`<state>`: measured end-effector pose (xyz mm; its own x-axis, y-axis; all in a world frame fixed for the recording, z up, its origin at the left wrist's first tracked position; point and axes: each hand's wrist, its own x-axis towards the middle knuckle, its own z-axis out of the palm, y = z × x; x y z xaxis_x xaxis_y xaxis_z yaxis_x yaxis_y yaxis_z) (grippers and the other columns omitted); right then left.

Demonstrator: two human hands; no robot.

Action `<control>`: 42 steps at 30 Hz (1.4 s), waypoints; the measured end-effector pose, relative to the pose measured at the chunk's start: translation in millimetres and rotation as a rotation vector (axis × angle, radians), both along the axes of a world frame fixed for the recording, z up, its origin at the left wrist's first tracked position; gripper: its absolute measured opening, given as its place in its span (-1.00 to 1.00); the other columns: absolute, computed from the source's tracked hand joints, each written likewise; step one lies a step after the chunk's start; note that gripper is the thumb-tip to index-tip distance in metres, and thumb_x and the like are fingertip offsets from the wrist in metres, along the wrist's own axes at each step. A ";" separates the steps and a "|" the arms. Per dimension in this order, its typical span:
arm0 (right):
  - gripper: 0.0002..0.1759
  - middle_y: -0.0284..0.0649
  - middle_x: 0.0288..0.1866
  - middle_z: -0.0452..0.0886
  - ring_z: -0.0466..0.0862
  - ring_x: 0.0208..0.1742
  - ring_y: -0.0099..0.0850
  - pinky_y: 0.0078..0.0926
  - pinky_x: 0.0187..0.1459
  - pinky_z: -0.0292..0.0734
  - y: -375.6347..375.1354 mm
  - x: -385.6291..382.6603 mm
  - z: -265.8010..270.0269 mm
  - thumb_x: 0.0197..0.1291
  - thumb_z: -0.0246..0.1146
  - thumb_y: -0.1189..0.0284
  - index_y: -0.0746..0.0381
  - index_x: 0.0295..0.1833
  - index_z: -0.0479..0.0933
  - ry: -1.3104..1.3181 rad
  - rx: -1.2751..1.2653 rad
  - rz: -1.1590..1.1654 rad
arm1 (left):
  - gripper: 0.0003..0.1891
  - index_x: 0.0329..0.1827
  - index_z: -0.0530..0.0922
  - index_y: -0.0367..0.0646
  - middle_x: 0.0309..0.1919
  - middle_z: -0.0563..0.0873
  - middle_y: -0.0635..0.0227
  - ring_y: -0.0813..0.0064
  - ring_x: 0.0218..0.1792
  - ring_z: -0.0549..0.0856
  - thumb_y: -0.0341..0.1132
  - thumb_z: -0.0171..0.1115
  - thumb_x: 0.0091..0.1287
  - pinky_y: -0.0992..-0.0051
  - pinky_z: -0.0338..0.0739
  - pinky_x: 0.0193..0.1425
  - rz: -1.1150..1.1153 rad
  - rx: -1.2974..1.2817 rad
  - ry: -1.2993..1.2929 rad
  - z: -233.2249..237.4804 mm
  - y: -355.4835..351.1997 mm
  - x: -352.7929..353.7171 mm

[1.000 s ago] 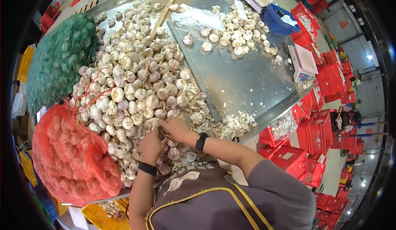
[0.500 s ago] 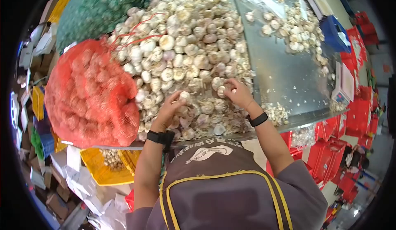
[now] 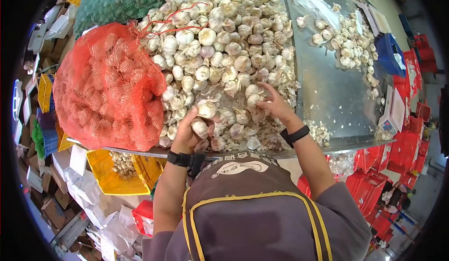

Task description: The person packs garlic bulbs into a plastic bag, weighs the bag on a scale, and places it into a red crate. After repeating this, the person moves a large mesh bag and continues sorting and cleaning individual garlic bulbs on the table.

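Observation:
My left hand (image 3: 188, 132) curls around a garlic bulb (image 3: 199, 128), and a second bulb (image 3: 206, 109) sits at its fingertips. To the right, my right hand (image 3: 277, 104) has its thumb and forefinger apart, fingertips right at two garlic bulbs (image 3: 253, 95) on the heap. Both hands are over the near part of a large garlic heap (image 3: 224, 36), where loose skins and roots lie among the bulbs. Each wrist wears a black band.
A full red mesh sack (image 3: 110, 88) lies left of the heap, with a green mesh sack (image 3: 126, 3) behind. On the metal table (image 3: 334, 97) at right lies a smaller garlic group (image 3: 348, 45) near a blue basket (image 3: 389, 52). A yellow crate (image 3: 100, 167) stands below the table edge.
My left hand has come nearer and turned, now with garlic bulbs in it. My right hand's fingers have spread away from the bulbs they were touching. The view has shifted slightly.

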<state>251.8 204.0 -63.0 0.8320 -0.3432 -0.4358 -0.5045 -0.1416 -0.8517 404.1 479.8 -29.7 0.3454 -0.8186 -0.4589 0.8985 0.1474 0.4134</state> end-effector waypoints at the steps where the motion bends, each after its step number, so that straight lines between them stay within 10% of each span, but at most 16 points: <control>1: -0.33 -0.23 0.25 0.49 0.65 -0.01 -0.36 -0.37 -0.08 0.63 1.5 -2.1 10.6 0.21 0.31 0.31 0.02 0.43 0.27 -0.045 0.391 -0.067 | -0.47 0.12 0.49 -0.21 -0.27 0.70 0.07 0.34 -0.51 0.62 0.13 0.02 0.44 0.47 0.51 -0.47 0.009 0.042 0.006 5.3 -3.4 -0.9; 6: -0.30 -0.17 0.25 0.48 0.64 0.01 -0.38 -0.42 -0.14 0.68 26.4 -15.1 18.2 0.36 0.17 0.30 0.05 0.54 0.07 -0.244 1.378 -0.145 | -0.48 -0.04 0.53 -0.18 -0.43 0.71 0.20 0.46 -0.50 0.64 0.18 0.00 0.45 0.49 0.56 -0.41 -0.033 0.168 0.012 18.4 -29.6 -11.6; 15: -0.49 -0.10 -0.01 0.61 0.65 -0.09 -0.30 -0.27 -0.06 0.62 56.6 -7.7 -21.4 0.38 0.09 0.15 0.29 0.26 0.41 -0.265 1.630 -0.301 | -0.62 0.02 0.51 -0.19 -0.30 0.67 0.36 0.57 -0.39 0.68 -0.02 0.16 0.44 0.56 0.59 -0.37 -0.042 0.310 -0.286 42.3 -54.6 -23.5; 25: -0.40 0.08 0.09 0.57 0.64 0.00 -0.11 -0.19 -0.01 0.57 44.4 -16.8 -29.9 0.30 0.14 0.19 0.32 0.34 0.31 -0.448 1.867 -0.174 | -0.61 0.16 0.46 -0.17 -0.09 0.63 0.30 0.48 -0.20 0.67 -0.27 0.28 0.32 0.47 0.62 -0.19 0.021 0.301 -0.381 34.8 -45.3 -16.0; 34: -0.27 -0.16 0.03 0.58 0.66 -0.04 -0.42 -0.56 -0.31 0.59 45.7 3.1 14.1 0.20 0.33 0.20 0.13 0.41 0.18 -0.294 1.355 -0.103 | -0.41 0.13 0.56 -0.25 0.10 0.59 0.19 0.37 0.15 0.54 -0.08 0.52 0.12 0.37 0.38 0.27 -0.315 0.528 -0.968 20.2 -56.0 -14.0; 39: -0.35 -0.29 -0.18 0.66 0.67 -0.28 -0.61 -0.77 -0.41 0.47 44.4 15.3 28.4 0.18 0.38 0.18 0.15 0.28 0.27 -0.025 0.786 0.022 | -0.43 0.11 0.57 -0.21 -0.06 0.60 0.33 0.44 0.04 0.54 -0.08 0.52 0.11 0.43 0.41 0.19 -0.275 0.553 -1.119 14.2 -49.7 -12.8; 42: -0.36 -0.20 -0.17 0.66 0.67 -0.29 -0.53 -0.71 -0.42 0.47 48.4 17.0 36.8 0.19 0.36 0.18 0.15 0.28 0.27 -0.048 0.926 0.022 | -0.47 0.07 0.59 -0.27 -0.07 0.66 0.19 0.39 -0.03 0.63 -0.09 0.48 0.15 0.43 0.51 0.09 -0.240 0.627 -1.252 6.4 -40.8 -13.0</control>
<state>268.8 252.4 -26.2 0.8587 0.1407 -0.4927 -0.4707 0.5967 -0.6499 391.1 439.1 -23.4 0.6720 -0.6929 -0.2614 -0.1270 -0.4556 0.8811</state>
